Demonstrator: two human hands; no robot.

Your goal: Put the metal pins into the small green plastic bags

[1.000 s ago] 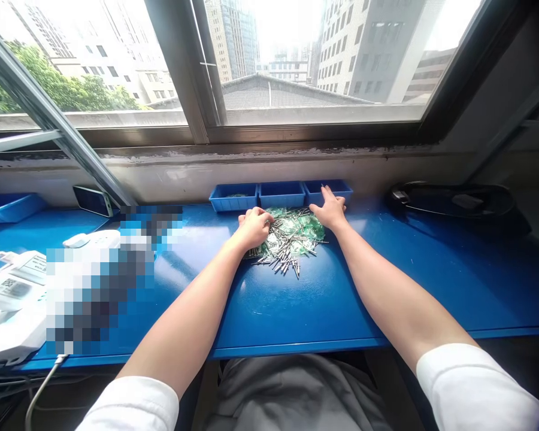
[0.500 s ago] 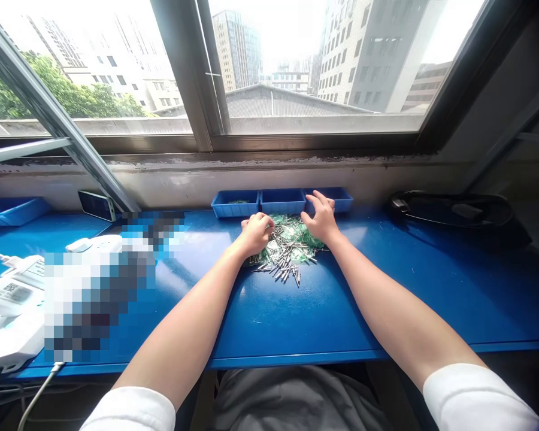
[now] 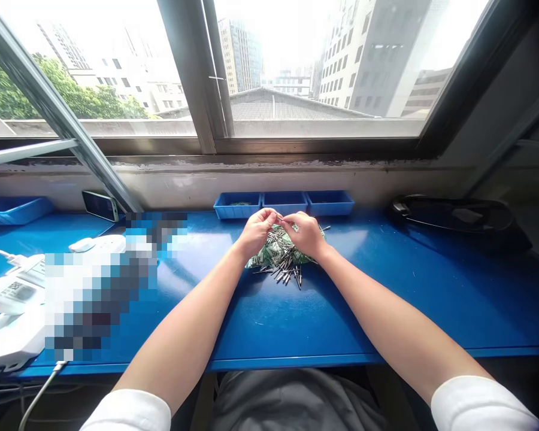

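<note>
My left hand (image 3: 259, 230) and my right hand (image 3: 304, 233) meet fingertip to fingertip over a heap of small metal pins (image 3: 286, 270). Both are closed in a pinch around something too small to make out. The slim, silvery pins lie on crumpled green-tinted clear plastic (image 3: 259, 258) on the blue table (image 3: 291, 329). Behind the heap stand three blue bins in a row: a left bin (image 3: 237, 211) with some small items inside, a middle bin (image 3: 284, 194) and a right bin (image 3: 330, 208).
A phone (image 3: 100, 206) leans near a metal strut at the left, by another blue tray (image 3: 13, 216). White power strips with plugs (image 3: 15, 293) and a cable fill the left side, beside a pixelated patch. A black bag-like object (image 3: 458, 215) lies at the right.
My right hand has come down and left from the right bin, its spread fingers now closed. My left hand has moved slightly up and right, and the fingertips now meet.
</note>
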